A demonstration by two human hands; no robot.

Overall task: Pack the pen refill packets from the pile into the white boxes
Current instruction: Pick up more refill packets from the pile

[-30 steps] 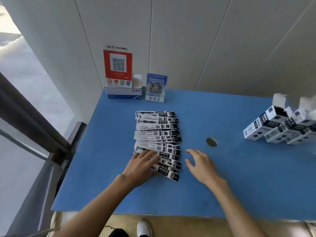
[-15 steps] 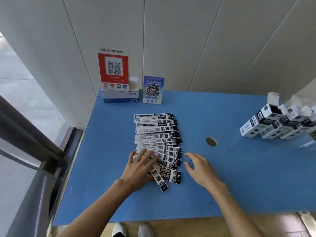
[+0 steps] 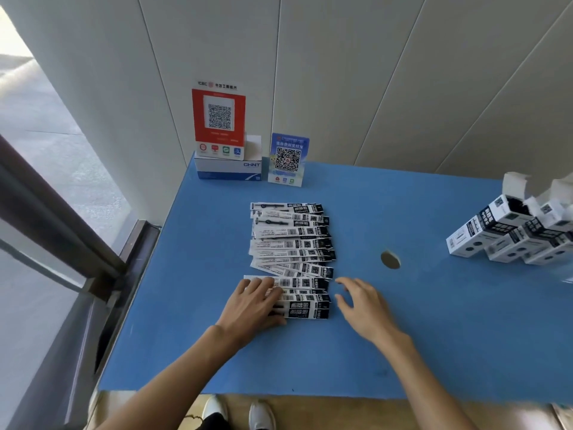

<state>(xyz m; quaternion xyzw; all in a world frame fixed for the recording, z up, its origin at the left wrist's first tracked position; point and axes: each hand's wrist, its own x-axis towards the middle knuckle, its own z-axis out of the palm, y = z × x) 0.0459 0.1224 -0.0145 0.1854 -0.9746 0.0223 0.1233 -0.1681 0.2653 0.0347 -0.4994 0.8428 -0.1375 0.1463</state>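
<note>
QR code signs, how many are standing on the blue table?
2. The red sign stands on a white and blue box at the table's far left corner. The smaller blue sign stands just right of it, on the blue table. None seems hidden.

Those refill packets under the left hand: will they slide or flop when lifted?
Probably slippery: the refill packets lie fanned and overlapping, and the left hand rests flat on the nearest ones. Thin, long and flat, so likely light and somewhat floppy at the ends. Several may come up together on the blue table.
</note>
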